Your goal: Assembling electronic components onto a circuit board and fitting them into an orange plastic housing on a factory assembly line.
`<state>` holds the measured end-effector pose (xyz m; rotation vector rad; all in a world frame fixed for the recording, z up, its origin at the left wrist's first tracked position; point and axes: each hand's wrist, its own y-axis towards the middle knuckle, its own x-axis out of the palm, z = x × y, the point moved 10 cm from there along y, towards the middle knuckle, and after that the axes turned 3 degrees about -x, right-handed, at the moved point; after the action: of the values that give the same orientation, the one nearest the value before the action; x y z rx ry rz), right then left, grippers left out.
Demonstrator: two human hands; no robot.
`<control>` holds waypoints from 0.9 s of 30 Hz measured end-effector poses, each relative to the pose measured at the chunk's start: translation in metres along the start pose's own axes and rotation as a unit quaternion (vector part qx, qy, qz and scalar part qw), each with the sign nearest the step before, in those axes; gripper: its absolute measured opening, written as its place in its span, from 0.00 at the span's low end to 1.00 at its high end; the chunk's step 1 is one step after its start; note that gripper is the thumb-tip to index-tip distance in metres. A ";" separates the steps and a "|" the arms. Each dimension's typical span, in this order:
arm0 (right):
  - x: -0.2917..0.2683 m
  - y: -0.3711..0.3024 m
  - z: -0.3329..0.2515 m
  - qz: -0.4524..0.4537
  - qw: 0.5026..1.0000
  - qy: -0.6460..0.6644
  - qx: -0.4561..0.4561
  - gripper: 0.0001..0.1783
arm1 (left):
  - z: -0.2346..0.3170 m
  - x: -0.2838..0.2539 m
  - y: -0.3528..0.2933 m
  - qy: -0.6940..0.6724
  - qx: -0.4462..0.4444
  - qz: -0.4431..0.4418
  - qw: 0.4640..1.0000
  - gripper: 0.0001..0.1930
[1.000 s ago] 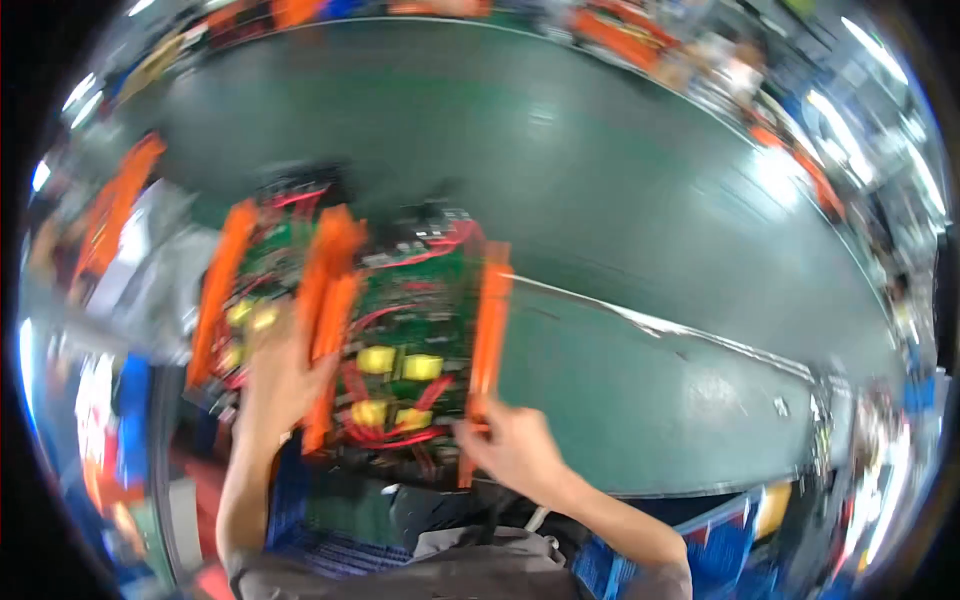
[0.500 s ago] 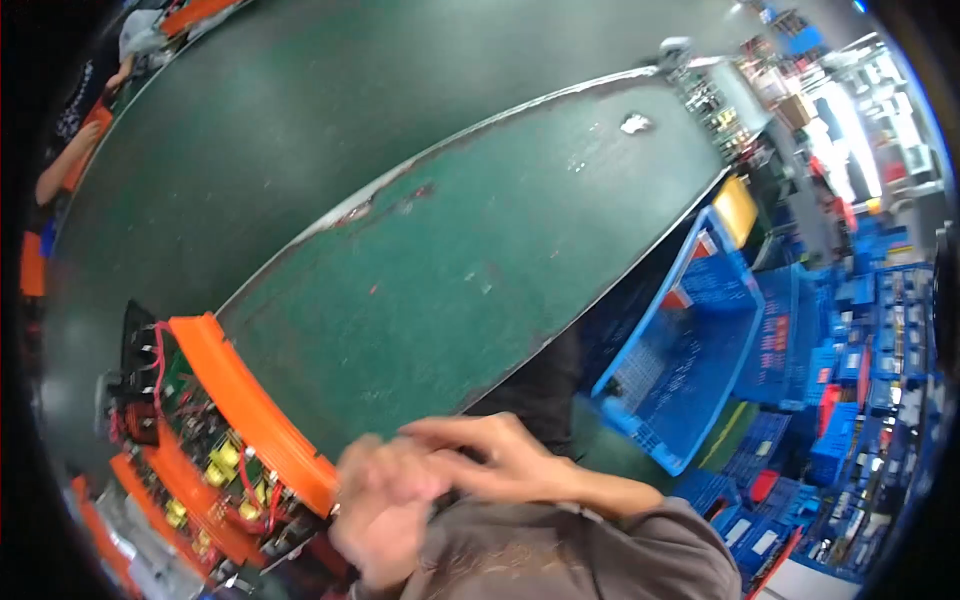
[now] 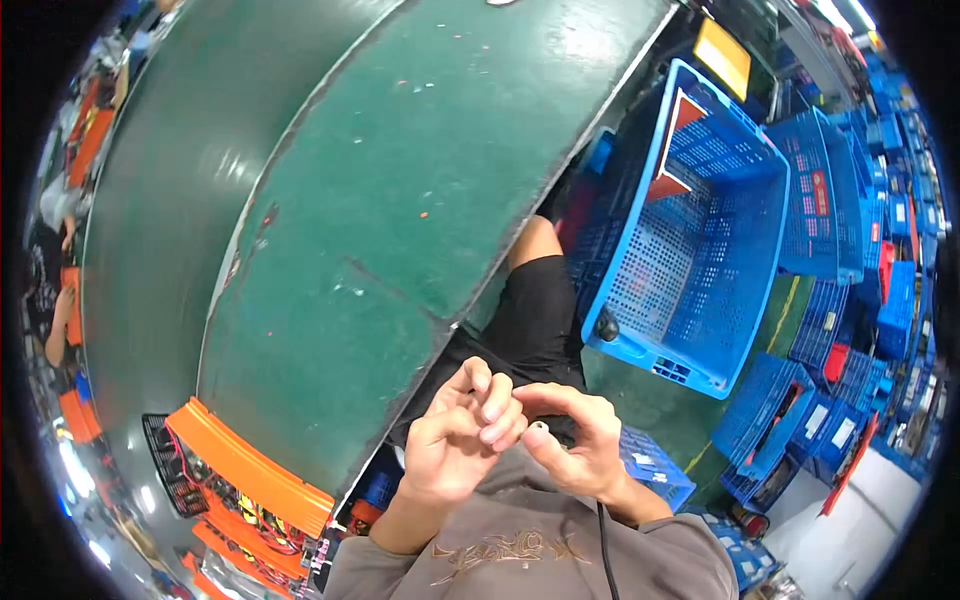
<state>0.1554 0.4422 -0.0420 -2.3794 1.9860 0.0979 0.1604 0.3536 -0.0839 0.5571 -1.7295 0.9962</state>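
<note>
Both my hands are raised in front of my body, close together. My left hand (image 3: 455, 440) is turned palm up. Its fingers are curled in, their tips near the right hand's fingers, and whatever they may hold is hidden. My right hand (image 3: 580, 440) makes a pinch with thumb and index finger. A tiny pale piece with a dark spot (image 3: 540, 427) shows at the thumb tip, too small to name. Below and left of my hands stand orange-sided units (image 3: 250, 460) with exposed wiring and parts, untouched by either hand.
A green-topped bench (image 3: 340, 220) stretches away ahead, with small scraps on it. To the right stands a large blue perforated crate (image 3: 690, 270), with a yellow bin (image 3: 722, 58) beyond it. More blue crates (image 3: 820, 195) are stacked farther right. A co-worker's arm (image 3: 58, 325) shows at far left.
My view has swung right and down. My hands, blurred beside the orange units before, are now farther right in front of my body, away from the units.
</note>
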 end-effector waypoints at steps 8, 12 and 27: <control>-0.031 0.011 0.022 0.026 0.999 0.014 0.037 0.19 | -0.016 0.000 0.038 0.064 -0.013 0.004 0.998 0.16; -0.048 0.017 0.021 0.040 0.999 -0.007 0.021 0.21 | -0.022 0.006 0.053 0.115 -0.010 0.008 0.993 0.15; -0.062 0.026 0.027 0.040 0.999 0.012 0.021 0.19 | -0.026 0.006 0.071 0.140 -0.039 0.017 0.989 0.14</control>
<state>0.1177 0.5005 -0.0645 -2.2867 2.0742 0.0300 0.1190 0.4150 -0.1001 0.3219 -1.5226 0.9763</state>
